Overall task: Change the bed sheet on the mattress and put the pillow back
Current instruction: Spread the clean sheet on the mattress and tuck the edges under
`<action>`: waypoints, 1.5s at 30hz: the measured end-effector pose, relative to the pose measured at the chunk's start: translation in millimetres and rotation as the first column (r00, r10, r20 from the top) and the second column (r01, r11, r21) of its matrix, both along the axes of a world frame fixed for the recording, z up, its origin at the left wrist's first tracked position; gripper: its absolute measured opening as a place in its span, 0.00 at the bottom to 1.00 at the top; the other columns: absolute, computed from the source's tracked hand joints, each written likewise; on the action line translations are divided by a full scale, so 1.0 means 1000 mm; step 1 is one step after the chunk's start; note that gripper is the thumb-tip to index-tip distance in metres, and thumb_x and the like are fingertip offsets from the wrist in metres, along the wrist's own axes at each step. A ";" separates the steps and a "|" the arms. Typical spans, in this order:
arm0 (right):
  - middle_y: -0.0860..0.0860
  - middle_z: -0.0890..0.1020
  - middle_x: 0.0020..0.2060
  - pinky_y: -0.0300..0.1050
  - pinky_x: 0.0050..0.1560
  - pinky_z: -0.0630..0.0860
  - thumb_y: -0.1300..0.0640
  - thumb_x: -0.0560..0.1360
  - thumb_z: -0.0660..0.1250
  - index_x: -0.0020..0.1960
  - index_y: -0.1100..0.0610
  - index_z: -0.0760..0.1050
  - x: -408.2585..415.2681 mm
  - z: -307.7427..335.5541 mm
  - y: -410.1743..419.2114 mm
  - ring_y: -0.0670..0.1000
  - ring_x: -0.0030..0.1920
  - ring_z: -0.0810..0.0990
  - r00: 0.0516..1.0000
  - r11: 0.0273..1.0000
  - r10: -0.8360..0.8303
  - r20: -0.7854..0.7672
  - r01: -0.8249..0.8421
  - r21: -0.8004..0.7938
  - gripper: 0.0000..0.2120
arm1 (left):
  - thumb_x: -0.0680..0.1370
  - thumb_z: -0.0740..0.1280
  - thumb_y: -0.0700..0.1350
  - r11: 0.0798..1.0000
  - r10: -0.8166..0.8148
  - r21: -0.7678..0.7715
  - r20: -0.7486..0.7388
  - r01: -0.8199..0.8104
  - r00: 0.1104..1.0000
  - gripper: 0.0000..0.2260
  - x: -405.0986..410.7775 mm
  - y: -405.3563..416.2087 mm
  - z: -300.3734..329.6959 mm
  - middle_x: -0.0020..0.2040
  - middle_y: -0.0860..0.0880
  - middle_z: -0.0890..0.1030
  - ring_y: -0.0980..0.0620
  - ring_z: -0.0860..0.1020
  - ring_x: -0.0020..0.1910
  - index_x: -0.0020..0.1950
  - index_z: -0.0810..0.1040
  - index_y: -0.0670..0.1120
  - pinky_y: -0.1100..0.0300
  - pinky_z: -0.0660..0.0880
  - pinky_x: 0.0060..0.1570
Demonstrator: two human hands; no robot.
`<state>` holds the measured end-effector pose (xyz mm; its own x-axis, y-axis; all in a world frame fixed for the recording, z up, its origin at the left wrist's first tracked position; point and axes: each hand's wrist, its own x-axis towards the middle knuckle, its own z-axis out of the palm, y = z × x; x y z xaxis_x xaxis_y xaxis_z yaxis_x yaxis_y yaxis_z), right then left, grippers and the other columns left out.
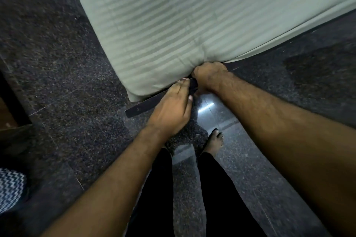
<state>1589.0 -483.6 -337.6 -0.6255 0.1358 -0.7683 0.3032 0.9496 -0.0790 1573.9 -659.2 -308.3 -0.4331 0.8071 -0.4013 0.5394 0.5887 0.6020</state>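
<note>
A mattress covered by a pale green striped bed sheet (163, 25) fills the upper middle of the head view, its near corner pointing toward me. My right hand (209, 75) is curled at that corner, fingers tucked under the sheet's edge beneath the mattress. My left hand (171, 109) lies just to the left, fingers pressed flat against the corner's lower edge. A dark bed frame strip (138, 109) sticks out under the corner. No pillow is in view.
Dark speckled stone floor (57, 63) surrounds the bed. My legs in black trousers and a bare foot (215, 140) stand right below the corner. A black-and-white zigzag fabric (9, 188) lies at the left edge. Brown furniture (7, 113) stands at far left.
</note>
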 end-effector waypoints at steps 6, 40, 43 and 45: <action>0.55 0.84 0.52 0.52 0.55 0.71 0.47 0.73 0.65 0.56 0.55 0.78 0.046 -0.013 0.018 0.58 0.56 0.81 0.888 0.986 -0.006 -0.461 -0.071 -0.149 0.16 | 0.80 0.51 0.53 0.980 0.163 -0.132 0.093 -0.150 0.982 0.24 -0.008 0.040 -0.024 0.65 0.37 0.78 0.38 0.75 0.65 0.69 0.71 0.40 0.45 0.69 0.65; 0.54 0.81 0.54 0.52 0.54 0.76 0.65 0.74 0.64 0.57 0.55 0.81 0.132 0.001 0.189 0.59 0.54 0.78 0.769 0.987 0.065 -0.636 -0.145 -0.074 0.14 | 0.82 0.65 0.51 0.992 -0.084 0.042 -0.507 0.122 0.858 0.26 0.062 0.134 -0.048 0.72 0.42 0.74 0.44 0.72 0.69 0.78 0.67 0.42 0.50 0.67 0.69; 0.52 0.79 0.54 0.53 0.53 0.75 0.57 0.77 0.57 0.57 0.53 0.79 0.127 0.003 0.182 0.57 0.54 0.77 0.777 0.989 0.098 -0.622 -0.145 -0.026 0.14 | 0.83 0.62 0.55 0.996 -0.085 -0.044 -0.487 0.073 0.869 0.29 0.073 0.142 -0.045 0.75 0.41 0.71 0.43 0.70 0.72 0.80 0.64 0.41 0.49 0.66 0.73; 0.52 0.78 0.57 0.54 0.57 0.73 0.54 0.79 0.55 0.62 0.54 0.77 0.129 0.002 0.174 0.57 0.58 0.77 0.768 0.995 0.057 -0.638 -0.099 -0.030 0.16 | 0.83 0.60 0.58 0.997 -0.035 -0.077 -0.471 -0.001 0.881 0.31 0.083 0.148 -0.041 0.75 0.40 0.70 0.42 0.70 0.73 0.80 0.63 0.40 0.48 0.64 0.75</action>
